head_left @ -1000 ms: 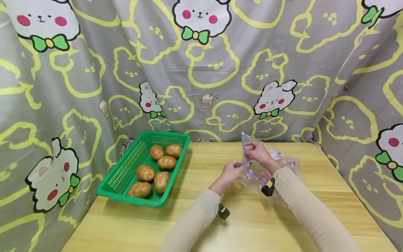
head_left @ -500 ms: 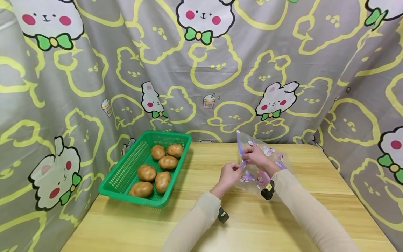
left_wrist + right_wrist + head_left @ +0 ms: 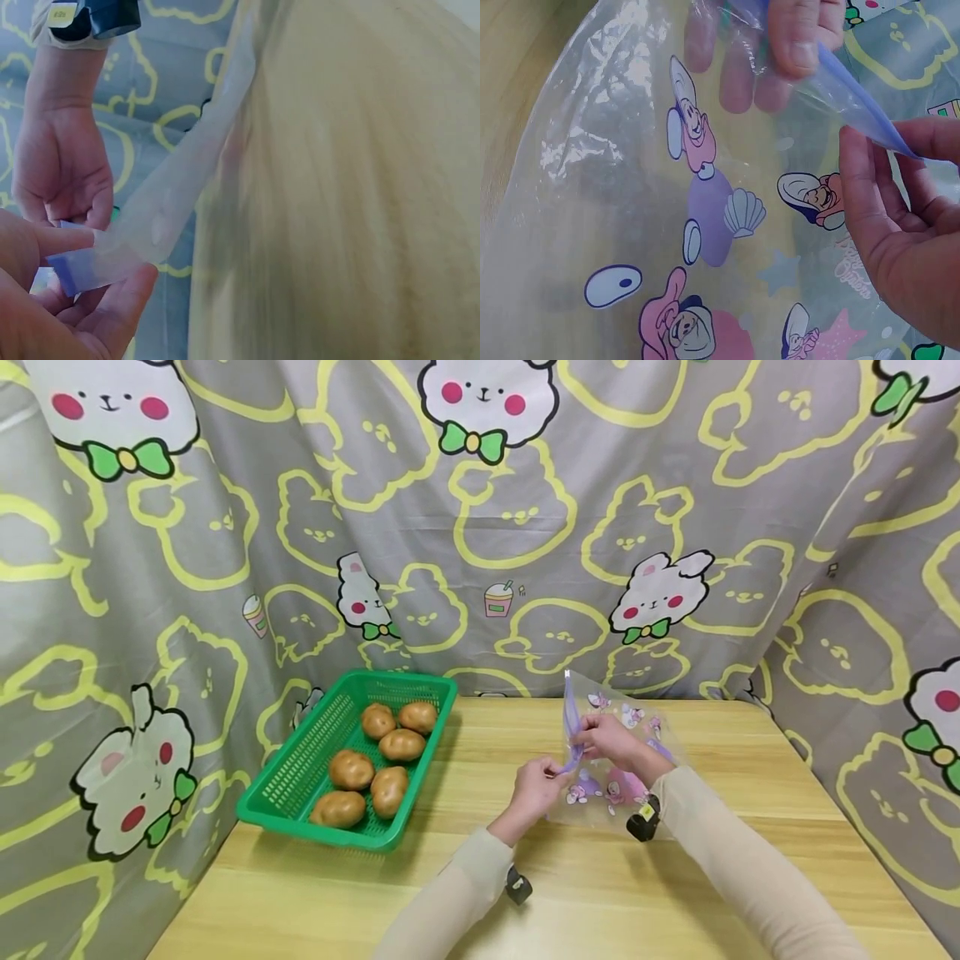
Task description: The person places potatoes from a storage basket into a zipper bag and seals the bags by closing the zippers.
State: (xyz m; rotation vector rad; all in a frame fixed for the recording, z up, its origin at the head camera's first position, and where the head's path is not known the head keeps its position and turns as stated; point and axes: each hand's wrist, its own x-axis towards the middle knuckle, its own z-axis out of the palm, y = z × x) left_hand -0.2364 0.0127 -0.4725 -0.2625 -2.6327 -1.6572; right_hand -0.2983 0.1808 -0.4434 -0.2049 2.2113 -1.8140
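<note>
A clear zip-top bag [image 3: 622, 787] printed with pink and purple cartoon figures is held over the right half of the table, its purple zip strip [image 3: 569, 708] facing left. My left hand [image 3: 536, 787] pinches the near end of the strip between thumb and fingers. Further along the strip, my right hand [image 3: 613, 742] pinches it too, with the bag's body behind and below. In the right wrist view, some left fingertips [image 3: 739, 82] show through the film, while the right hand [image 3: 907, 225] grips the strip's edge. Whether the mouth has parted is hard to tell.
On the table's left stands a green plastic basket [image 3: 270, 785] holding several brown potatoes [image 3: 351, 770]. Black wrist cameras [image 3: 642, 818] hang below both sleeves. A patterned grey curtain [image 3: 480, 518] closes off the back and sides of the wooden table [image 3: 480, 877].
My left hand has drawn down and to the left, pulling the near end of the strip along. The right hand stays close to its place on the strip, and the bag has shifted slightly left.
</note>
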